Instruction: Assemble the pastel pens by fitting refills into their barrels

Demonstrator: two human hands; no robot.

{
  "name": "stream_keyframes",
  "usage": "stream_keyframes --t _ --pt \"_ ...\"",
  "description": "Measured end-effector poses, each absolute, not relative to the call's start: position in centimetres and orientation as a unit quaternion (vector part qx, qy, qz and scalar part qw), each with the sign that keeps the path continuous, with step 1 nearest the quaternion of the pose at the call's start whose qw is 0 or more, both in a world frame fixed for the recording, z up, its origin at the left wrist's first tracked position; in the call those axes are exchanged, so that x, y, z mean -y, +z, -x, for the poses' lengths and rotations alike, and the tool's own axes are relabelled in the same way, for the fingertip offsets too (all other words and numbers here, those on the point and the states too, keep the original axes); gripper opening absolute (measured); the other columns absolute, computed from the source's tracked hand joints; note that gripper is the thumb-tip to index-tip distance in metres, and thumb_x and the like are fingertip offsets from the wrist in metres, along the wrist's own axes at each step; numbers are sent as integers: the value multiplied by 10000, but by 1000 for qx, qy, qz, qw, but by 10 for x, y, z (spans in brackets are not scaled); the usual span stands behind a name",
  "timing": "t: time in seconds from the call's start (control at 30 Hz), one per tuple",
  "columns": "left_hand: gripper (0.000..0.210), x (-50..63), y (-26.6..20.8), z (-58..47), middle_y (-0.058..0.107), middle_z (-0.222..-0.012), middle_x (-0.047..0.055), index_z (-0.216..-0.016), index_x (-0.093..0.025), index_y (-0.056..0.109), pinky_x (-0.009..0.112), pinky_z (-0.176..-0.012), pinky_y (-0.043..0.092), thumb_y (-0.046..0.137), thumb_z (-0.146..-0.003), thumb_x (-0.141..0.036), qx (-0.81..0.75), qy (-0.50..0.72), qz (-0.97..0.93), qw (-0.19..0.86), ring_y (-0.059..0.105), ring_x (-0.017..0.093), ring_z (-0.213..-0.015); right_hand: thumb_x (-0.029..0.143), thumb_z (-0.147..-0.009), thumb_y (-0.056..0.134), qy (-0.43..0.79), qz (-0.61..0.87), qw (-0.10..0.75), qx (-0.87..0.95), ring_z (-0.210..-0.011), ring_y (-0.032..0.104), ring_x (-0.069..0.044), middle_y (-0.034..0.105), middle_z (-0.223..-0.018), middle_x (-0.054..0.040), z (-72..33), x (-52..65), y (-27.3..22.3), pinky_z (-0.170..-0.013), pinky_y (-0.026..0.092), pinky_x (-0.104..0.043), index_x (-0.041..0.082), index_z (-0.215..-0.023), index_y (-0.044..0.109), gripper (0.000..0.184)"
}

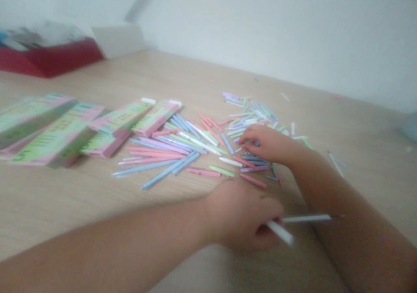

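My left hand (pixel 246 215) is closed in the foreground. A white pen barrel (pixel 282 232) sticks out of it toward the lower right, and a thin white stick with a dark pointed tip (pixel 309 218), like a pen part, juts out to the right. Farther off, my right hand (pixel 265 143) is down among the loose pen parts (pixel 254 119), fingers curled together at a small piece that is too blurred to name. Pastel pen barrels (pixel 169 156) in blue, pink, green and white lie heaped left of it. Short caps or barrels (pixel 203 172) are scattered nearer my left hand.
Several pastel printed boxes (pixel 61 130) lie slanted on the wooden table (pixel 107 223) at the left. Behind them is a red tray (pixel 65 58) with plastic-looking wrapping, beside a white panel (pixel 119 41). A white wall (pixel 276 28) bounds the back. A pale blurred object (pixel 411 127) is at the right edge.
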State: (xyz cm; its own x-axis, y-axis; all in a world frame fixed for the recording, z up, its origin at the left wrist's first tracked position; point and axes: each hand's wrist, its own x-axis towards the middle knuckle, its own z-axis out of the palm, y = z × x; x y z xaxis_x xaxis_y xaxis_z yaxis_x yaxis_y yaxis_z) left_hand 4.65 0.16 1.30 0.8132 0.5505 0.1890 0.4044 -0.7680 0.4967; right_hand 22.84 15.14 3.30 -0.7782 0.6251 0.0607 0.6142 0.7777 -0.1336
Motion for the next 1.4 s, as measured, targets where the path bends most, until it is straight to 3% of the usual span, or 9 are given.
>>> stream_keyframes --t 0.33,0.57,0.73,0.9,1.07,1.4 --pt "217 -3 15 -46 735 -860 15 -900 -249 703 327 -659 479 587 -919 -432 -248 164 -928 225 695 222 -824 213 -962 595 -57 309 -46 948 -880 654 -251 754 -930 -94 -210 -138 40 -819 441 -363 190 -882 774 198" --pt "212 -4 15 -46 732 -862 12 -888 -241 709 343 -611 464 589 -913 -414 -238 181 -930 214 689 224 -800 142 -954 590 -101 312 -62 943 -947 653 -276 742 -1012 -133 -203 -128 38 -840 439 -379 168 -947 744 157" --pt "244 -4 12 -46 735 -862 25 -899 -229 703 344 -672 504 575 -923 -434 -234 189 -927 224 698 224 -809 90 -912 620 -109 306 -67 943 -999 658 -304 747 -1035 -154 -198 -122 41 -883 427 -409 171 -970 753 167" --pt "250 -5 8 -46 734 -871 20 -910 -231 690 357 -688 515 576 -925 -453 -233 199 -925 225 704 228 -813 105 -929 606 -144 319 -74 934 -1012 648 -331 742 -1029 -185 -191 -117 35 -857 418 -423 127 -999 736 149" --pt "214 -4 10 -46 735 -882 24 -917 -232 683 338 -674 497 584 -922 -421 -233 195 -926 227 702 216 -814 226 -975 590 -181 332 -83 922 -1062 624 -351 720 -1086 -197 -191 -119 25 -848 432 -420 108 -1072 706 192" --pt "235 -4 8 -46 739 -881 24 -927 -237 680 358 -693 510 573 -932 -446 -237 188 -926 227 706 232 -840 135 -917 608 -157 363 -126 910 -1048 649 -330 729 -1069 -164 -195 -117 40 -877 447 -423 142 -1009 725 150"
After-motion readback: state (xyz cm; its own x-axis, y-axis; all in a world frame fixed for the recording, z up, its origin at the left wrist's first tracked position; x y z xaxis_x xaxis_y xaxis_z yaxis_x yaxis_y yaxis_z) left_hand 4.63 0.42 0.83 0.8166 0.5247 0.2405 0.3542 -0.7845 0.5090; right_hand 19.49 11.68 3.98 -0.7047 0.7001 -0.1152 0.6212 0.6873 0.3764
